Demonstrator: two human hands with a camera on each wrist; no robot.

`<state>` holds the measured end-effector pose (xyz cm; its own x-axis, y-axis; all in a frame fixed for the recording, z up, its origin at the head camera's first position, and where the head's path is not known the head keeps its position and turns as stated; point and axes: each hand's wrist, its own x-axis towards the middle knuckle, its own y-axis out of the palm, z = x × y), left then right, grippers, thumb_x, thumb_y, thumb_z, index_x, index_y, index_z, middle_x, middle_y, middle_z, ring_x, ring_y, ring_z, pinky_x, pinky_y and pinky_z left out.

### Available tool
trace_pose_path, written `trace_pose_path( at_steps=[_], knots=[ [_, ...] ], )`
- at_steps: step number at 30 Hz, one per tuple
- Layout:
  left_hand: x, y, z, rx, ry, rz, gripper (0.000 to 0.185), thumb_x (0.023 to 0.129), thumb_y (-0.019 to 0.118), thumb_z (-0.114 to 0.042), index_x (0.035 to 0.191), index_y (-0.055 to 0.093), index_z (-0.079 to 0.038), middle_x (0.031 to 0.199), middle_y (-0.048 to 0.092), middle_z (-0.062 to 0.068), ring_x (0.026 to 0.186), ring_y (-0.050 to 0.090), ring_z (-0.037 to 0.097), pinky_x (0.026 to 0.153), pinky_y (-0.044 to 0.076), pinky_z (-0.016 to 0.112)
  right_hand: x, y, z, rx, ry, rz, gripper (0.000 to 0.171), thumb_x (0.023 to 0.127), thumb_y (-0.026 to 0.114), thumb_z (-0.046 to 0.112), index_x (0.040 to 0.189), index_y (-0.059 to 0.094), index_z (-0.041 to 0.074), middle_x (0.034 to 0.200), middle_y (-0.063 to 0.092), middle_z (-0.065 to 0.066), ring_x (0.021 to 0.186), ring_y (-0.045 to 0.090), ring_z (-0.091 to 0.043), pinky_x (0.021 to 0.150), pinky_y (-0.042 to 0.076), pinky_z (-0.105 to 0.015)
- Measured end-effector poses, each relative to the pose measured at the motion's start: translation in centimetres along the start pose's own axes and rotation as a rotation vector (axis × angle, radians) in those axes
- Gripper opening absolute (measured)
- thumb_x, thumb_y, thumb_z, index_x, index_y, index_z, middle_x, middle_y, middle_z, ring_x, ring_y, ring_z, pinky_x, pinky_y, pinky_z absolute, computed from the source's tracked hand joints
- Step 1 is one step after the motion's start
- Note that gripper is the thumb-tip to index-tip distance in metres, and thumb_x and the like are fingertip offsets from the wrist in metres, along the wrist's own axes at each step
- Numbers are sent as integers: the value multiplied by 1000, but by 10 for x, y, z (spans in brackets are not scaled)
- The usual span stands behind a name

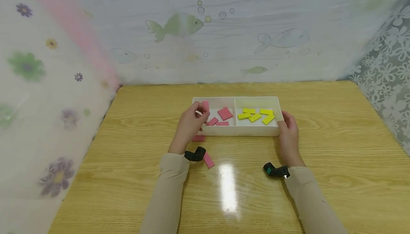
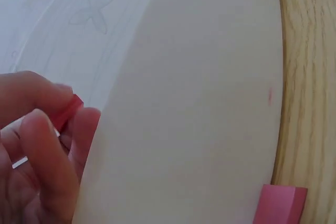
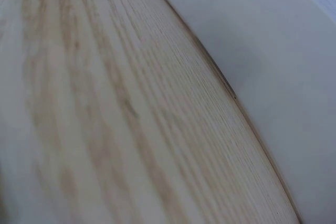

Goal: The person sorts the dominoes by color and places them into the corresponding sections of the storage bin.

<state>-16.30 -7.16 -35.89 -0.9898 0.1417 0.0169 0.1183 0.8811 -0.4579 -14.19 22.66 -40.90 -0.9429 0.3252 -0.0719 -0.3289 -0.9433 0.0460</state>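
Note:
A white two-compartment box [image 1: 236, 131] stands on the table. Over its left compartment, my left hand [image 1: 189, 122] pinches a pink block [image 2: 71, 109] between thumb and fingers. Several pink blocks [image 1: 225, 113] lie in that left compartment, some partly hidden by the hand. The right compartment holds several yellow blocks [image 1: 255, 117], lying flat and loosely spread. At the box's right end, my right hand [image 1: 289, 134] grips the wall, its thumb at the front corner. The right wrist view shows only table and box wall, without the hand.
One pink block [image 1: 209, 160] lies on the wooden table [image 1: 134, 177] beside the left wrist's black band [image 1: 195, 154]. Another pink block [image 1: 198, 138] lies close to the box's front wall, under the left hand. A patterned wall [image 1: 224, 56] rises behind the table's far edge.

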Motion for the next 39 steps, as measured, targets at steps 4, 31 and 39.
trace_pose_path(
  at_steps=[4, 31, 39],
  knots=[
    [5, 1, -4, 53, -5, -6, 7, 89, 53, -28, 94, 52, -24, 88, 56, -2, 63, 56, 16, 48, 48, 32, 0, -1, 2, -5, -6, 11, 40, 90, 36, 11, 130, 38, 7, 133, 36, -8, 121, 34, -17, 99, 28, -36],
    [22, 21, -4, 661, 156, -48, 13, 86, 59, -25, 98, 64, -22, 92, 59, -9, 65, 49, 9, 52, 40, 25, 2, 0, -1, -27, -16, 10, 40, 90, 36, 11, 130, 38, 6, 133, 37, -6, 120, 35, -16, 99, 29, -35],
    [21, 28, -4, 789, 168, -76, 15, 87, 56, -30, 95, 67, -24, 83, 61, -8, 55, 46, 10, 45, 35, 25, 3, -2, -2, -15, -22, 11, 40, 89, 36, 10, 129, 39, 7, 132, 38, -5, 119, 36, -14, 99, 29, -35]
  ],
)
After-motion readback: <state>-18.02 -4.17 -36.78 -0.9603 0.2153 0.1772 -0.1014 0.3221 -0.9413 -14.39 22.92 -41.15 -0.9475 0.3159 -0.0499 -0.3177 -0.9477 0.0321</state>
